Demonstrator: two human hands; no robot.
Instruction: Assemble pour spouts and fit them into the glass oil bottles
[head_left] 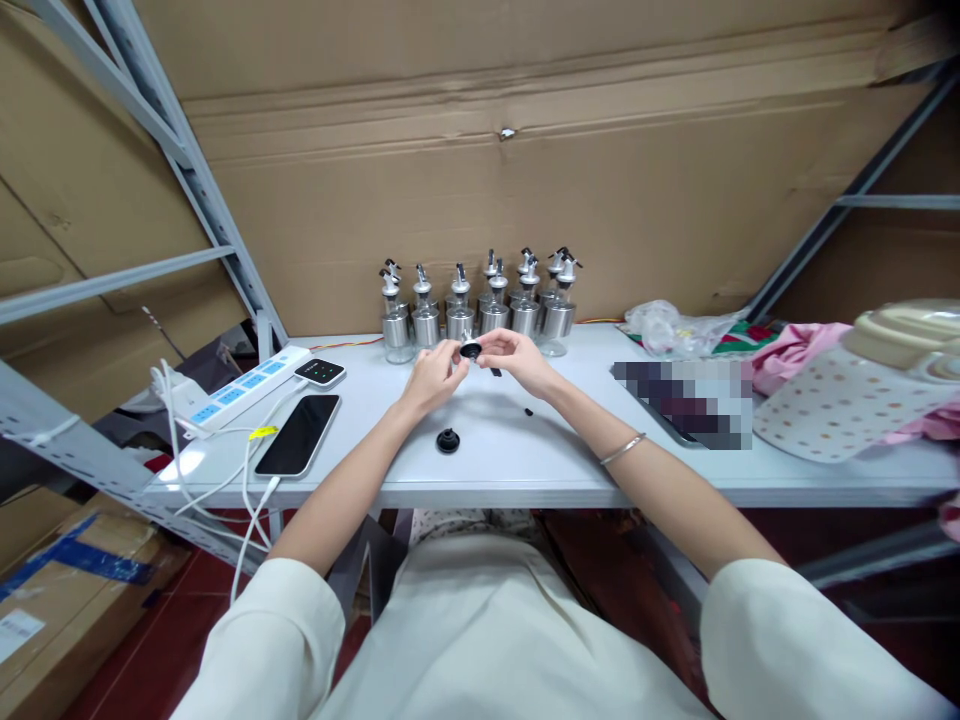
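Note:
Both hands meet over the middle of the table around a small bottle pourer (470,350), silver above with a round black underside. The fingers of my left hand (435,378) pinch its left side. From the right, my right hand (519,362) grips the same piece with thumb and fingertips. Below them on the tabletop lies a round black stopper (448,441). A tiny black part (529,412) sits to its right, and another small black piece (496,373) shows just under my right hand. Behind my hands stand several glass-and-steel oil bottles (426,326) with pourer tops.
At left on the white table (390,480) are a phone (298,436), a small black device (320,372), a power strip (251,388) and white cables. On the right lie a blurred-out flat object (686,405), clear plastic (667,325), pink cloth (799,355) and a dotted jug (855,400).

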